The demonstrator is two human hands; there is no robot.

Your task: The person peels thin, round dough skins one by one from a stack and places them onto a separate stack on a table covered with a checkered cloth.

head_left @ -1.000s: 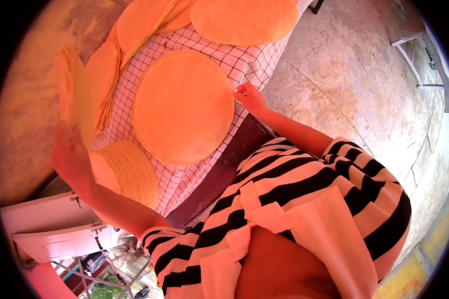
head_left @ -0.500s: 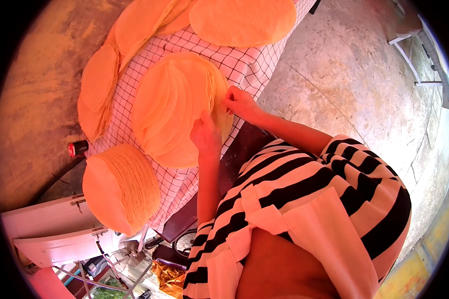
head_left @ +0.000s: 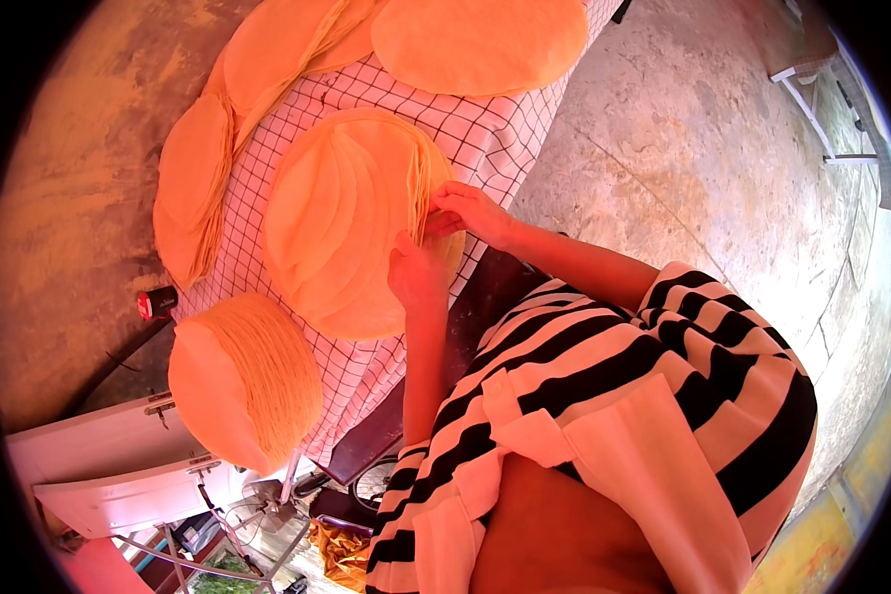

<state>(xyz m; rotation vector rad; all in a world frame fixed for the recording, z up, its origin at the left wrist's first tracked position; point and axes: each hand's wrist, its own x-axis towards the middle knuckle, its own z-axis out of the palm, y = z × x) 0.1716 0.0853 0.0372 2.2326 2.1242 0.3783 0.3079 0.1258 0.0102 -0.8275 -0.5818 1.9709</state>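
Note:
A pile of thin round sheets (head_left: 312,223), orange in this light, lies in front of me, with several sheets fanned and folded back over it. My left hand (head_left: 418,272) is closed at the near side of the folded sheets, its fingertips pinching their edge. Beside it, my right hand (head_left: 468,213) comes in from the right, its thumb and fingers closed on the upright edges of the same sheets. How many sheets lie between the fingers is hidden.
The table wears a white checked cloth (head_left: 361,84). A tall stack of sheets (head_left: 252,381) stands at the near left, and more piles lie at the far left (head_left: 196,163) and far end (head_left: 480,45). A dark, red-topped object (head_left: 156,303) is by the left edge.
My right hand has moved left from the pile's right rim to the folded edges, close to my left hand. The left hand has shifted slightly down and right in view.

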